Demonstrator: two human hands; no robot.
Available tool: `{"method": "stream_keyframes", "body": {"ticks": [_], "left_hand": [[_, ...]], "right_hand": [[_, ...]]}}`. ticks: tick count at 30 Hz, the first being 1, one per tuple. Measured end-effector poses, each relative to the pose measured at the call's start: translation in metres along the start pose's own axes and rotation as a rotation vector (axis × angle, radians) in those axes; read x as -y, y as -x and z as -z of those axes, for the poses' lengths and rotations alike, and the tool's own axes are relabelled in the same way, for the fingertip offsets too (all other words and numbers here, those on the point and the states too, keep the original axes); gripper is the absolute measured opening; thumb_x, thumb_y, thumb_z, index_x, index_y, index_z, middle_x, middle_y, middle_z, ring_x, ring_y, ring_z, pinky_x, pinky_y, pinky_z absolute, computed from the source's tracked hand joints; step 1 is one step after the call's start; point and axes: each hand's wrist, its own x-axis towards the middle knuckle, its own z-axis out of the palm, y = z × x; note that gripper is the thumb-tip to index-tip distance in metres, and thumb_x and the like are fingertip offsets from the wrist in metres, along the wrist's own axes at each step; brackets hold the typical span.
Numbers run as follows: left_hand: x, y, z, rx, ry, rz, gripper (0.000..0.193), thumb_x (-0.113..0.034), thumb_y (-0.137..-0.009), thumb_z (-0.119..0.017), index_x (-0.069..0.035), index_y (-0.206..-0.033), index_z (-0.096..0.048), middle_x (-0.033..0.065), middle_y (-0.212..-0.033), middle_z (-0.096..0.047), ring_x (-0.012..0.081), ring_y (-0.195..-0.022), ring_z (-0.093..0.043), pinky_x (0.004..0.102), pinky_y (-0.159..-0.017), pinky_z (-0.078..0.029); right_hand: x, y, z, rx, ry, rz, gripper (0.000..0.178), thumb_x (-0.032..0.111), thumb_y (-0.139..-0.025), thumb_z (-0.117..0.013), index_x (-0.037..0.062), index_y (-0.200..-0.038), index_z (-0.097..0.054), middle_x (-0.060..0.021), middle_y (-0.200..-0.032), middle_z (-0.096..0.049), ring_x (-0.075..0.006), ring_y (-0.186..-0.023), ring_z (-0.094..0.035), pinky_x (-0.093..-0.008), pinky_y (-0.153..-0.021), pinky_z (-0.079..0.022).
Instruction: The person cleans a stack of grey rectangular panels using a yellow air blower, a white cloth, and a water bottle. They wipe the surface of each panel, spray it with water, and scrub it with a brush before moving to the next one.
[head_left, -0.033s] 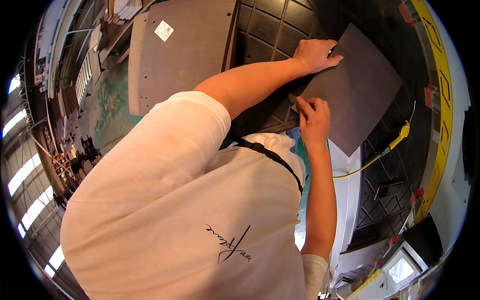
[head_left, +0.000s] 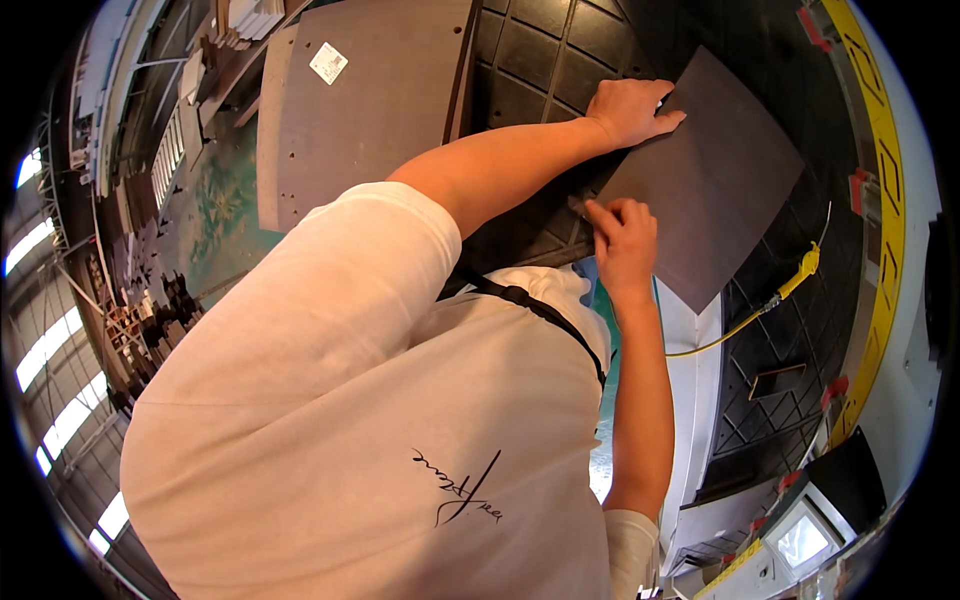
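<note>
The grey-brown rectangular panel (head_left: pixel 730 175) is lying flat on the black grooved table (head_left: pixel 530 60), with one corner pointing toward the worker's body and its near left corner sitting between the two hands. The left hand (head_left: pixel 632 112) is resting at the panel's upper-left edge, its thumb extending over the top face and its fingers reaching along the edge; whether it is gripping the panel is not showing clearly. The right hand (head_left: pixel 628 242) is positioned just beside the near left corner, its fingers curling and its thumb and forefinger pinching a small dark piece (head_left: pixel 577 205) that is appearing too blurred to identify. The two hands are working apart from each other. To the left, a stack of brown panels (head_left: pixel 380 100) is standing near the table, its top face carrying a white label (head_left: pixel 328 63) and showing small round holes along its edges. To the right of the grey-brown panel, a yellow air blow gun (head_left: pixel 800 272) is lying on the black surface, its yellow hose (head_left: pixel 712 345) running back toward the worker. A small dark rectangular plate (head_left: pixel 777 381) is resting below the gun. Beyond, a yellow marked strip (head_left: pixel 888 190) is bordering the work area.
</note>
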Motion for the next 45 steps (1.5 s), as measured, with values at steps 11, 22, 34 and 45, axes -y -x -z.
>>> {"method": "stream_keyframes", "body": {"ticks": [11,22,34,45], "left_hand": [[-0.001,0.0,-0.003,-0.017,-0.024,0.019,0.055,-0.056,-0.09,-0.069,-0.014,-0.125,-0.072,0.0079,-0.1,-0.078,0.0304,-0.094,-0.074,0.0433,-0.079,-0.058],[0.002,0.0,-0.005,-0.045,-0.026,0.009,0.053,-0.053,-0.09,-0.069,-0.013,-0.124,-0.072,0.0065,-0.103,-0.077,0.0286,-0.096,-0.074,0.0431,-0.08,-0.058],[-0.002,0.001,-0.004,0.027,-0.071,-0.036,0.056,-0.059,-0.093,-0.064,-0.014,-0.125,-0.072,0.0074,-0.106,-0.077,0.0284,-0.1,-0.073,0.044,-0.08,-0.058],[-0.003,-0.001,-0.008,-0.015,-0.117,-0.057,0.054,-0.057,-0.093,-0.065,-0.014,-0.125,-0.072,0.0067,-0.105,-0.077,0.0284,-0.098,-0.073,0.0437,-0.08,-0.058]], "right_hand": [[-0.017,-0.016,0.028,0.195,-0.017,0.146,0.034,-0.002,-0.079,-0.068,0.0103,-0.109,-0.078,-0.0052,-0.092,-0.06,-0.0263,-0.091,-0.057,-0.0389,-0.083,-0.047],[-0.03,-0.045,0.033,0.43,-0.005,0.34,0.036,0.002,-0.076,-0.067,0.0096,-0.109,-0.078,-0.0031,-0.096,-0.06,-0.0246,-0.096,-0.056,-0.0371,-0.085,-0.048],[-0.049,-0.041,0.06,0.525,-0.042,0.475,0.033,0.009,-0.078,-0.067,0.0086,-0.109,-0.078,-0.0033,-0.096,-0.061,-0.0237,-0.099,-0.057,-0.0354,-0.091,-0.049],[-0.067,-0.017,0.083,0.449,-0.064,0.429,0.034,0.004,-0.074,-0.071,0.0068,-0.107,-0.075,-0.0074,-0.097,-0.062,-0.0293,-0.099,-0.06,-0.0405,-0.095,-0.049]]}}
